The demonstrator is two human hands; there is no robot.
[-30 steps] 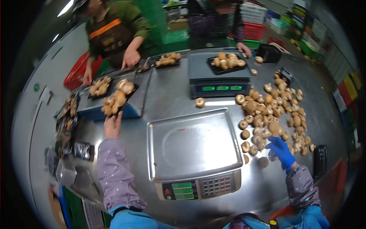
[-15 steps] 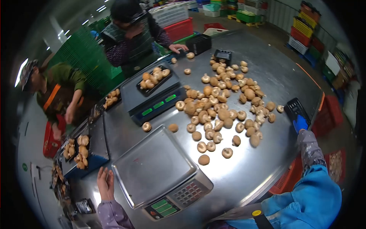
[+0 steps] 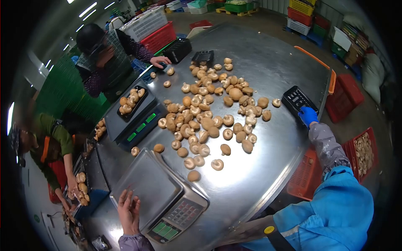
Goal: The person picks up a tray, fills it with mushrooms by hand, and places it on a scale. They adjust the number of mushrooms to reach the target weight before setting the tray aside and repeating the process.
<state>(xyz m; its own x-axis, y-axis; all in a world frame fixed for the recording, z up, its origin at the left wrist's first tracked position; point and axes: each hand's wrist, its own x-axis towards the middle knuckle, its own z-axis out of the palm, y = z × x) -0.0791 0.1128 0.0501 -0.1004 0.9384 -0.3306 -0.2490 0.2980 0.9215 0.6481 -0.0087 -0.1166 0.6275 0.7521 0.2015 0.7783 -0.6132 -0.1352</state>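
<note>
Since everything sits around one big mushroom pile (image 3: 207, 122), I'm using that as the clock center. It's dozens of loose mushrooms, too overlapped to count exactly.

Two hands on my side. The gloved right hand (image 3: 307, 116) is at 3 o'clock, on the near edge of a black tray (image 3: 298, 98). Its fingers look bunched together, but I can't tell if they're pinching the rim. The bare left hand (image 3: 129, 211) is at 7 o'clock over the close scale (image 3: 146, 184), fingers loosely curled and a bit apart, holding nothing. Can't tell if it touches the pan.

A second scale (image 3: 121, 125) at 9 o'clock carries another tray (image 3: 139, 109) with roughly eight mushrooms. One more tray (image 3: 203, 57) sits at 12, a black stack (image 3: 178, 50) at 11.

Three red crates on the right side: one (image 3: 343, 98) near 3, one (image 3: 362, 152) just past 3 full of pale mushroom bits, one (image 3: 303, 175) at 4.

Two co-workers: one (image 3: 104, 62) at 10, one (image 3: 56, 146) near 9 handling mushrooms.
</note>
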